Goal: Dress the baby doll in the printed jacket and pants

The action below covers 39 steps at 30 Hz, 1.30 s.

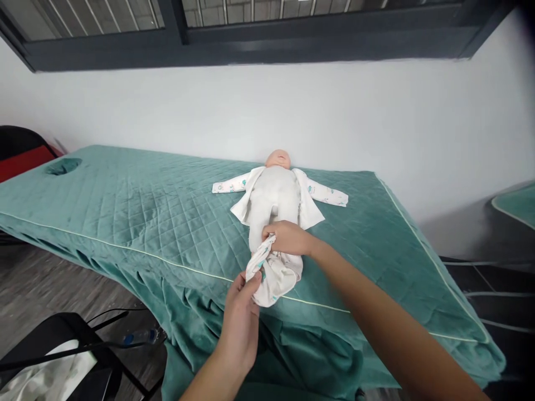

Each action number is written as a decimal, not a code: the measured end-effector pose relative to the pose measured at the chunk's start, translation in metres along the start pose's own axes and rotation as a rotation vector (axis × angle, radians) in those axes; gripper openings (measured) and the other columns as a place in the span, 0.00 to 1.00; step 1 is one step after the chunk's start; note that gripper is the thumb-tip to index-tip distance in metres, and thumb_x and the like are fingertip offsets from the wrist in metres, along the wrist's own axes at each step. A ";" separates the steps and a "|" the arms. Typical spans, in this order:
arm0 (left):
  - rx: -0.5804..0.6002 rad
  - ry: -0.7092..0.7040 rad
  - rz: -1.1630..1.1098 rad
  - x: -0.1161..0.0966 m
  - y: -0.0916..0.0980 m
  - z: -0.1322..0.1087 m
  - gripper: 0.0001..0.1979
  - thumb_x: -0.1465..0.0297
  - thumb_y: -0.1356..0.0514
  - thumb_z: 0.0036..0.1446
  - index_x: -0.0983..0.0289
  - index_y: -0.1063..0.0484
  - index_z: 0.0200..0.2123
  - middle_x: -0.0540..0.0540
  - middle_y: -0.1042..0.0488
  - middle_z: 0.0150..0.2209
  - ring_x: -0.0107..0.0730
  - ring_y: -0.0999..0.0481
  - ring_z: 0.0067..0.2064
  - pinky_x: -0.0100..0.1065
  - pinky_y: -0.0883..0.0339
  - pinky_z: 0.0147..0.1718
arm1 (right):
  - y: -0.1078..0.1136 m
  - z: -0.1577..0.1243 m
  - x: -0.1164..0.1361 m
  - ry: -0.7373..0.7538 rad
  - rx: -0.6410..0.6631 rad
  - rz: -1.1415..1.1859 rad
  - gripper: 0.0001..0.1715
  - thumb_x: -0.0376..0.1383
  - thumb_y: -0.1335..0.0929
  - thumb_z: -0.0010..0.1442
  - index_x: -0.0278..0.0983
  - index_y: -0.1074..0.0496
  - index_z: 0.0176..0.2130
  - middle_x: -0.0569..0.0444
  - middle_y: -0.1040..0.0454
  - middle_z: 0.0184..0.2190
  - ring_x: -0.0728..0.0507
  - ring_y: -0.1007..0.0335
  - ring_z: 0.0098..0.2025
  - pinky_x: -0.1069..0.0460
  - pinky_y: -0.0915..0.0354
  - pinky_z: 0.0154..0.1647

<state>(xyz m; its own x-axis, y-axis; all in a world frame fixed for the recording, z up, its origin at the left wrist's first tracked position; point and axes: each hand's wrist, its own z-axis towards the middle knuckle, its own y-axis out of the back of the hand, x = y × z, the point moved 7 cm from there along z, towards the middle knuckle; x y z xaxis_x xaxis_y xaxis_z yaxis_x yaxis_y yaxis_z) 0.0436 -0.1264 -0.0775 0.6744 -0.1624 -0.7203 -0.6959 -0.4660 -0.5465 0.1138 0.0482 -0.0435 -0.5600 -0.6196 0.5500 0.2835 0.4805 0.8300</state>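
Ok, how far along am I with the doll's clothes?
Sleeves look done: the doll has both arms in the top, which lies open. In hand: left hand and right hand grip the bunched trousers at its feet. Left: trousers up the legs, top closed, if dressing.

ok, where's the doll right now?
Head view, centre: the doll lies on its back on the teal bed, head toward the white wall; left hand and right hand grip the bunched garment at its legs.
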 end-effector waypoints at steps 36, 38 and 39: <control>0.126 -0.610 0.694 -0.074 0.020 0.153 0.10 0.73 0.41 0.56 0.62 0.27 0.43 0.53 0.22 0.40 0.34 0.25 0.43 0.34 0.35 0.46 | 0.005 -0.004 -0.021 -0.185 -0.122 0.336 0.10 0.42 0.31 0.58 0.39 0.32 0.36 0.59 0.31 0.32 0.46 0.36 0.35 0.53 0.43 0.34; 0.111 -0.631 0.719 -0.074 0.014 0.160 0.11 0.73 0.42 0.57 0.62 0.27 0.44 0.54 0.22 0.41 0.35 0.25 0.43 0.35 0.34 0.46 | 0.008 -0.001 -0.024 -0.214 -0.161 0.338 0.10 0.42 0.32 0.59 0.39 0.32 0.37 0.58 0.30 0.33 0.45 0.36 0.35 0.52 0.42 0.35; 0.108 -0.646 0.735 -0.075 0.010 0.164 0.11 0.74 0.42 0.58 0.62 0.27 0.44 0.54 0.22 0.41 0.35 0.25 0.43 0.35 0.34 0.47 | 0.010 0.000 -0.026 -0.227 -0.186 0.336 0.10 0.42 0.33 0.59 0.39 0.32 0.38 0.58 0.29 0.33 0.45 0.36 0.36 0.52 0.42 0.36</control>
<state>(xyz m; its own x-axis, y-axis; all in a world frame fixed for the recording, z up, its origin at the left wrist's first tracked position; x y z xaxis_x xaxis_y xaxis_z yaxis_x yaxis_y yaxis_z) -0.0546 0.0233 -0.0991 -0.1779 0.1413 -0.9739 -0.9284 -0.3522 0.1185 0.1309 0.0693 -0.0497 -0.5637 -0.2862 0.7748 0.6027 0.4989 0.6228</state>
